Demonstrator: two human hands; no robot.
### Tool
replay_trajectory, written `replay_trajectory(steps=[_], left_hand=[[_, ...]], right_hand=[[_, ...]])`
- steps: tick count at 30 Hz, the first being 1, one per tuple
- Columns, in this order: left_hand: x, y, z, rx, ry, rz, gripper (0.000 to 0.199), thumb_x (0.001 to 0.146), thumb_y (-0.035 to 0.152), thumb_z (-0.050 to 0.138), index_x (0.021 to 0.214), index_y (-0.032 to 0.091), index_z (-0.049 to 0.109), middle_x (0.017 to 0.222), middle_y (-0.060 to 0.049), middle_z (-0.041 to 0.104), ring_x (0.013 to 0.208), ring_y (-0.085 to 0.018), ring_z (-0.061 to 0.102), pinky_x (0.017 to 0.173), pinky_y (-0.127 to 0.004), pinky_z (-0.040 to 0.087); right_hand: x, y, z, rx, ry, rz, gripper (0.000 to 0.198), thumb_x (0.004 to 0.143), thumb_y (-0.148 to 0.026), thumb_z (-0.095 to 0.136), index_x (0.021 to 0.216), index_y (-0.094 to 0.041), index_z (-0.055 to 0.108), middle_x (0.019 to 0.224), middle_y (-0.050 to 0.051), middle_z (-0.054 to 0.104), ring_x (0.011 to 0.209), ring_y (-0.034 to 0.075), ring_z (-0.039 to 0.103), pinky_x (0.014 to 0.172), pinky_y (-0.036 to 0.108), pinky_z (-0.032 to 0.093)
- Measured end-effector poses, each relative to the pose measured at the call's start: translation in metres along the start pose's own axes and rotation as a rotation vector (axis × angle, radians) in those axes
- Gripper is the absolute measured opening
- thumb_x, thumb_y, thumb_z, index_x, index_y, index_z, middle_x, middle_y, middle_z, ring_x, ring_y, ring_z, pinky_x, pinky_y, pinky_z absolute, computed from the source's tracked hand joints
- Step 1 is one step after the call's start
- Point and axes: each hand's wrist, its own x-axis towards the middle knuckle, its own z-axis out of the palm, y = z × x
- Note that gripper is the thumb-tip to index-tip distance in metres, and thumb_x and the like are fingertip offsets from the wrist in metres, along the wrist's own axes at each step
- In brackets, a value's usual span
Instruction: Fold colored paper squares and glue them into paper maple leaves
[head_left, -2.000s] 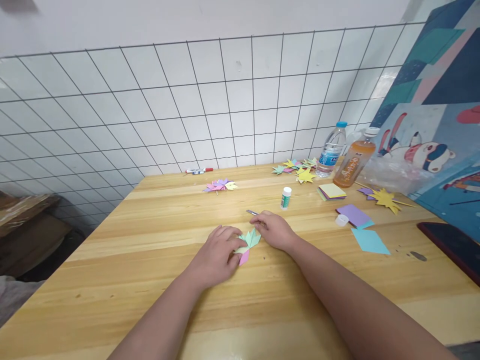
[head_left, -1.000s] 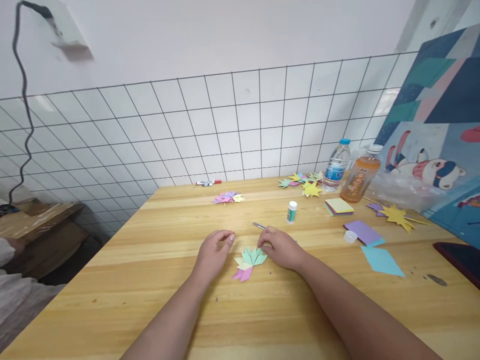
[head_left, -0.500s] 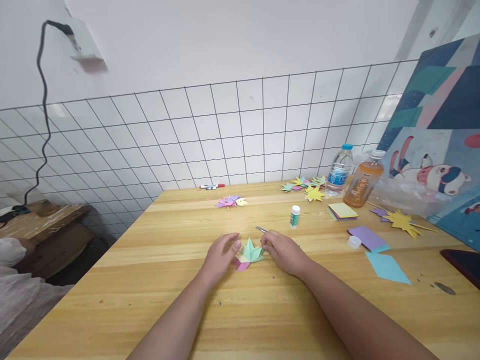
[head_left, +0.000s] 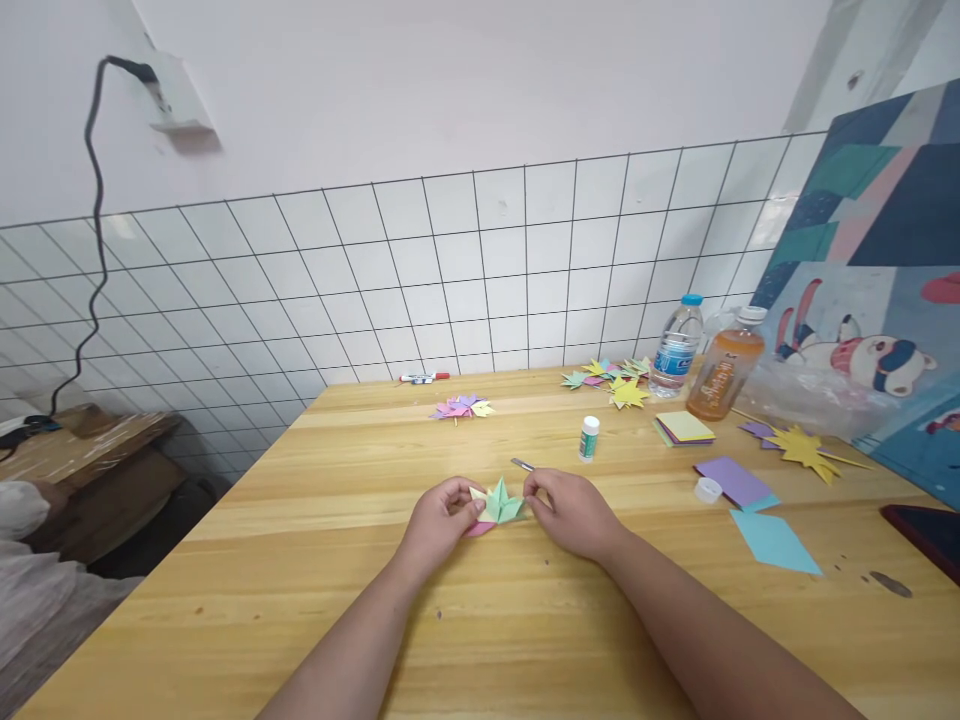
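Observation:
A folded paper flower (head_left: 501, 504) with mint green, pale yellow and pink points sits on the table before me. On its left side, my left hand (head_left: 444, 518) pinches the pale yellow part between thumb and fingers. My right hand (head_left: 568, 508) is closed at the right tip of the green part, thumb against fingertips. Just behind the right hand lies a thin tool with a metal end (head_left: 523, 464), partly hidden by it; it looks like a craft knife. A glue stick (head_left: 589, 438) with a white top and green label stands beyond.
At the back lie markers (head_left: 424, 378), a pink and purple paper flower (head_left: 462, 407) and folded stars (head_left: 627, 391). To the right are a water bottle (head_left: 676, 348), an orange drink bottle (head_left: 725, 366), square papers (head_left: 685, 428), a white cap (head_left: 707, 490) and blue paper (head_left: 777, 541).
My left hand has closed from a loose, open pose onto the left side of the paper flower, and the pale yellow point stands up more. The right hand stays at the right edge.

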Motion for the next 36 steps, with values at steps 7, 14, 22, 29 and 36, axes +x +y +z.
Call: replay_trajectory(steps=[7, 14, 22, 29, 36], left_hand=[[0.006, -0.003, -0.009, 0.004, 0.192, 0.04, 0.032, 0.069, 0.041, 0.065, 0.09, 0.017, 0.062, 0.066, 0.003, 0.055, 0.06, -0.012, 0.054, 0.058, -0.022, 0.044], [0.007, -0.002, -0.012, -0.029, 0.279, 0.053, 0.04, 0.066, 0.04, 0.066, 0.096, 0.015, 0.061, 0.059, 0.006, 0.044, 0.051, -0.008, 0.044, 0.049, -0.019, 0.034], [0.016, -0.003, -0.023, -0.126, 0.368, 0.053, 0.058, 0.068, 0.042, 0.066, 0.117, 0.014, 0.053, 0.063, 0.004, 0.053, 0.058, -0.011, 0.051, 0.058, -0.022, 0.039], [0.008, -0.009, -0.021, -0.132, 0.266, 0.016, 0.058, 0.068, 0.04, 0.066, 0.117, 0.013, 0.052, 0.058, 0.008, 0.043, 0.049, -0.007, 0.04, 0.05, -0.02, 0.03], [0.005, -0.01, -0.022, -0.144, 0.26, 0.011, 0.051, 0.066, 0.036, 0.066, 0.111, 0.015, 0.055, 0.059, 0.007, 0.042, 0.05, -0.008, 0.04, 0.049, -0.02, 0.03]], right_hand=[[0.002, 0.011, 0.004, 0.13, 0.156, 0.115, 0.018, 0.085, -0.035, 0.044, 0.091, -0.023, 0.056, 0.083, 0.0, 0.065, 0.073, 0.015, 0.058, 0.064, 0.025, 0.037], [0.003, 0.013, 0.01, 0.066, 0.163, 0.148, 0.016, 0.083, -0.03, 0.045, 0.09, -0.025, 0.059, 0.078, -0.002, 0.065, 0.069, 0.014, 0.057, 0.061, 0.024, 0.035], [0.003, 0.012, 0.014, 0.02, 0.118, 0.104, 0.017, 0.084, -0.027, 0.043, 0.09, -0.024, 0.058, 0.078, -0.002, 0.065, 0.071, 0.014, 0.057, 0.062, 0.023, 0.034], [-0.001, 0.012, 0.02, -0.026, 0.076, 0.066, 0.017, 0.083, -0.024, 0.043, 0.089, -0.026, 0.059, 0.081, -0.002, 0.067, 0.074, 0.014, 0.059, 0.064, 0.023, 0.034], [-0.002, 0.009, 0.021, -0.045, 0.054, 0.101, 0.017, 0.084, -0.025, 0.043, 0.089, -0.027, 0.059, 0.087, -0.003, 0.067, 0.078, 0.014, 0.06, 0.064, 0.022, 0.033]])
